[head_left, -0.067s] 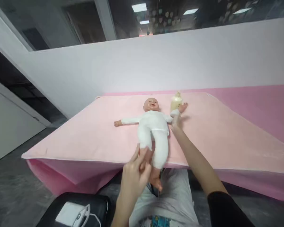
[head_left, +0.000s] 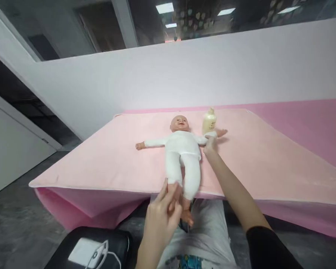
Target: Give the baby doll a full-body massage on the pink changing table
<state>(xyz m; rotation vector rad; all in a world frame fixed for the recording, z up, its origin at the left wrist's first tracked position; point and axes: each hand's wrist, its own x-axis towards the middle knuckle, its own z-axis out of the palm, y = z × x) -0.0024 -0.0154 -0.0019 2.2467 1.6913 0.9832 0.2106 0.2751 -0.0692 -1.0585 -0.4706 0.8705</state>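
A baby doll (head_left: 182, 144) in a white outfit lies on its back on the pink-covered table, head away from me and feet over the near edge. Its arms are spread to both sides. My left hand (head_left: 162, 211) is closed around the doll's lower leg, the one on the left, near the trouser cuff. With my right hand (head_left: 211, 144) I grip the doll's sleeved forearm on the right side; the fingertips are partly hidden. Just behind that forearm stands a pale yellow pump bottle (head_left: 209, 121).
A peach-pink cover (head_left: 106, 160) lies over the table and hangs down at its front. A white wall (head_left: 168, 78) with a window above rises behind. At lower left, a black stool (head_left: 114, 239) bears a white device (head_left: 85, 251) with a cable.
The doll's arm on the right has swung outward and lower with my right hand. Its leg on the left and my left hand have shifted slightly toward me and right.
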